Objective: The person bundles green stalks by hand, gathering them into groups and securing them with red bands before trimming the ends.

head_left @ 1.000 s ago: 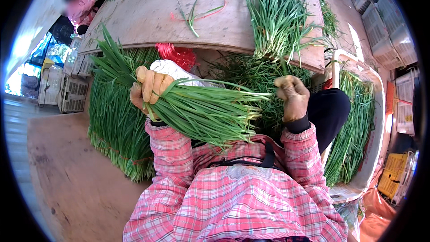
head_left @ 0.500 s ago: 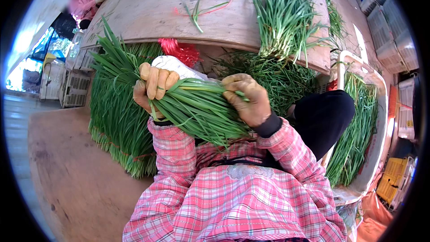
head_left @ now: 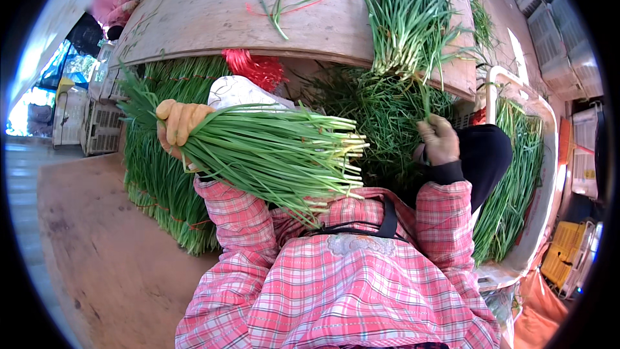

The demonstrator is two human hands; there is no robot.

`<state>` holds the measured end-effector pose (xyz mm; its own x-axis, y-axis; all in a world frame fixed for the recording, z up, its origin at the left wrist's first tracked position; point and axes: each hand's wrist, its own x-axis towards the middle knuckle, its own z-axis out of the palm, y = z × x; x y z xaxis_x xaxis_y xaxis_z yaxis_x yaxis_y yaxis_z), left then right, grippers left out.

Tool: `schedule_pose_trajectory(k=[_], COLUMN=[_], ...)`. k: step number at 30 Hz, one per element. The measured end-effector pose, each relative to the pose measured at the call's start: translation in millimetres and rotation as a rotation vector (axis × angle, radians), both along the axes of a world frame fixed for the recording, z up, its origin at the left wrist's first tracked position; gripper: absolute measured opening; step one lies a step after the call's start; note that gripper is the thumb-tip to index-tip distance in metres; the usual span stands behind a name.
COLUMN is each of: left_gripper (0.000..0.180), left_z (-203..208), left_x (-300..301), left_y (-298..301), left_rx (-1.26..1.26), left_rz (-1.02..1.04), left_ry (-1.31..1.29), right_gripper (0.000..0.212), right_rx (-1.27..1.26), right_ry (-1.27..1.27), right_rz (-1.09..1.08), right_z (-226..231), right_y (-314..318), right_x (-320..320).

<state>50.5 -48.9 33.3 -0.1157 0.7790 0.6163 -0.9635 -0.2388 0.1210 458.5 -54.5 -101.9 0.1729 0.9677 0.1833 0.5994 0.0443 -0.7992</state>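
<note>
Left hand (head_left: pixel 177 126) fingers clamped round chive bundle (head_left: pixel 271 152) held across chest, right hand (head_left: pixel 439 139) fingers pinching loose stalks in pile (head_left: pixel 381 110) below tabletop (head_left: pixel 213 13); one-handed grip risks stalks slipping out.

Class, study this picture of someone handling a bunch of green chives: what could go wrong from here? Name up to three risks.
1. Only the left hand grips the chive bunch, near one end; the long free end could sag and stalks might slide out.
2. The right hand reaches into the loose chive pile and may tangle or snap stalks.
3. The bunch on the board overhangs the board's edge and could slip.
</note>
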Motion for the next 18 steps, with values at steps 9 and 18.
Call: schedule_pose_trajectory(k=[9,18], left_gripper=[0.018,0.021], left_z=[3.4,-10.0], left_x=[-0.7,-22.0], left_y=[-0.4,-5.5], left_rx=[-0.115,-0.179], left_rz=[0.02,0.033], left_ry=[0.136,0.133], right_gripper=[0.024,0.035], right_rx=[0.261,0.244], right_ry=[-0.147,-0.312], right_rz=[0.603,0.411], right_z=[81.9,76.0], right_y=[-13.1,-8.5], right_x=[-123.1,-33.8])
